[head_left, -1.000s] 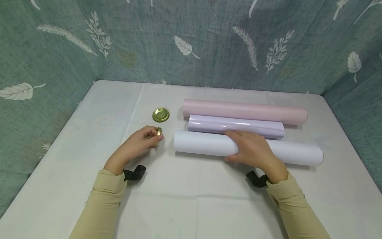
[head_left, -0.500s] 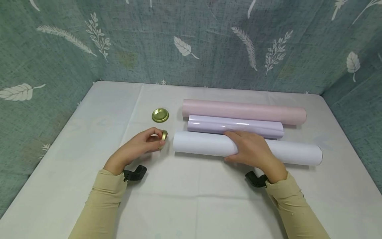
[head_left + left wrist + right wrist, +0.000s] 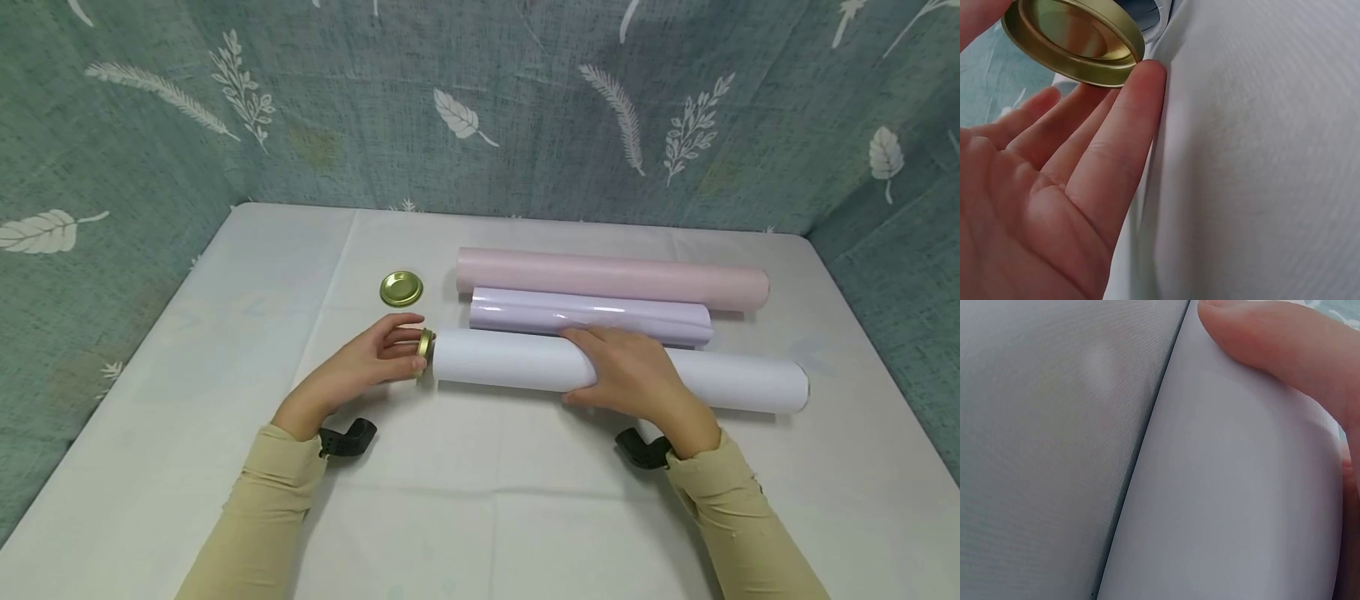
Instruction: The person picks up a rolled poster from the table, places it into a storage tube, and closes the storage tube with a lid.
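Between the thumb and fingers of my left hand (image 3: pixel 375 358) is a gold jar lid (image 3: pixel 424 352), held on edge right at the left end of the white roll (image 3: pixel 502 360). In the left wrist view the lid (image 3: pixel 1079 44) shows its recessed face, with the roll's hollow end (image 3: pixel 1145 14) just behind it. My right hand (image 3: pixel 633 375) grips the white roll around its middle, thumb on the near side and fingers over the top. From the right wrist view, the thumb (image 3: pixel 1272 344) lies against the smooth white surface (image 3: pixel 1222 487).
A second gold lid (image 3: pixel 401 288) lies flat on the white-covered table (image 3: pixel 465 517), beyond my left hand. Behind the white roll lie a glossy lilac roll (image 3: pixel 540 312) and a longer pink roll (image 3: pixel 607 277). A leaf-patterned green curtain (image 3: pixel 360 125) borders the table.
My left hand has moved right with the lid, from short of the white roll up to its left end. The right hand and the rolls have stayed in place.
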Demonstrator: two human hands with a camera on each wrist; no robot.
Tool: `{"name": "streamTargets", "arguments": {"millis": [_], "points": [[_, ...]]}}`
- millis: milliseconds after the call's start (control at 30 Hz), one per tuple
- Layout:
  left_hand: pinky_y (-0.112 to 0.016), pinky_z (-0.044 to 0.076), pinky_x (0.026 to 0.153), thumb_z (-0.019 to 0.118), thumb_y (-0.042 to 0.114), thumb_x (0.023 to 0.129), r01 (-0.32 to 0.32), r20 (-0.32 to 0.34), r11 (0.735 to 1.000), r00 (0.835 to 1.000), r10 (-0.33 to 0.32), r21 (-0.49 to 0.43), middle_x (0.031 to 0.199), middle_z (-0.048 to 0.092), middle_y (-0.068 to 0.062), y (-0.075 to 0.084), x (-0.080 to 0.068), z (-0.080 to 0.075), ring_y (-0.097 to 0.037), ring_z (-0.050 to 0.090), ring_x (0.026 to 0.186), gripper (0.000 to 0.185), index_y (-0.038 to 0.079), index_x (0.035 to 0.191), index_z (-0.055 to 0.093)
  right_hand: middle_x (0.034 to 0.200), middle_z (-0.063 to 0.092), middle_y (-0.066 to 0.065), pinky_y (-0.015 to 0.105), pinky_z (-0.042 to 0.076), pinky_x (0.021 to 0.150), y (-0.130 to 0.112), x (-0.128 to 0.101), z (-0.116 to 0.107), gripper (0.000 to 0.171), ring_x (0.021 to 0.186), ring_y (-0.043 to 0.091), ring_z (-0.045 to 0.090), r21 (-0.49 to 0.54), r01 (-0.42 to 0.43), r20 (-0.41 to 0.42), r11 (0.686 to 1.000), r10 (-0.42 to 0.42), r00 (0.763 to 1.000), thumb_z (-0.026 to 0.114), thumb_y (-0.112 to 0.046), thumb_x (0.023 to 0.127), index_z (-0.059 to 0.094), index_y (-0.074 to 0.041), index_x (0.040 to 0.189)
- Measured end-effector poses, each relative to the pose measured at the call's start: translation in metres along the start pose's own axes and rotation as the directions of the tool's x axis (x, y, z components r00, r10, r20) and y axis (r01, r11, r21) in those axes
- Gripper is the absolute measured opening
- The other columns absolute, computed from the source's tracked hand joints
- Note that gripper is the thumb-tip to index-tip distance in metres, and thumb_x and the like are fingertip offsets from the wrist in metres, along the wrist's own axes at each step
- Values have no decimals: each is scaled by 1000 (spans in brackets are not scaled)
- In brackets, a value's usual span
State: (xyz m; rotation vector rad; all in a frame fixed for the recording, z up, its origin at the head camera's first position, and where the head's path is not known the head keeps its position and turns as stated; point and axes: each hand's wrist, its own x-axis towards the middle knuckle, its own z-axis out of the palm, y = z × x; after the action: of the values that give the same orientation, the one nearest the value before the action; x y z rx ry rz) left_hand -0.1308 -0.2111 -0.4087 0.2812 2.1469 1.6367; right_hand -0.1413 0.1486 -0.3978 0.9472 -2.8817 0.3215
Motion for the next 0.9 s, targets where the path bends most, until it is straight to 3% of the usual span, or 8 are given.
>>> {"name": "streamTargets", "arguments": {"millis": [200, 400, 667, 900], "points": [[-35, 39, 91, 66, 35, 80, -8, 15, 997, 1000, 7, 80, 129, 45, 2, 0, 0, 2, -14, 43, 118, 65, 21, 136, 34, 113, 58, 0, 42, 44, 74, 0, 0, 0, 81, 97, 22, 56, -5, -6, 8, 1000, 6, 1000, 73, -58, 56, 48, -24, 125], [-36, 39, 91, 65, 37, 80, -13, 9, 995, 1000, 12, 94, 127, 48, 1, 0, 1, 4, -14, 45, 116, 63, 21, 134, 37, 113, 58, 0, 41, 44, 73, 1, -1, 0, 81, 96, 22, 56, -3, -8, 9, 1000, 8, 1000, 73, -58, 56, 48, -24, 125], [-33, 43, 87, 65, 31, 82, 6, -19, 999, 1000, -5, 43, 126, 48, -4, 2, 3, 8, -18, 46, 115, 58, 21, 132, 39, 111, 58, -1, 41, 44, 72, 1, 0, 1, 81, 95, 21, 56, 0, -1, -4, 1000, 1, 1000, 73, -58, 56, 48, -24, 125], [-33, 44, 86, 62, 21, 85, -6, 2, 1000, 1000, 6, 2, 128, 46, -11, 19, -4, 15, -23, 45, 116, 58, 11, 135, 36, 111, 58, -2, 41, 44, 72, 1, 0, 0, 80, 95, 20, 56, 3, -1, 0, 1000, 1, 1000, 73, -58, 56, 48, -25, 124]]}}
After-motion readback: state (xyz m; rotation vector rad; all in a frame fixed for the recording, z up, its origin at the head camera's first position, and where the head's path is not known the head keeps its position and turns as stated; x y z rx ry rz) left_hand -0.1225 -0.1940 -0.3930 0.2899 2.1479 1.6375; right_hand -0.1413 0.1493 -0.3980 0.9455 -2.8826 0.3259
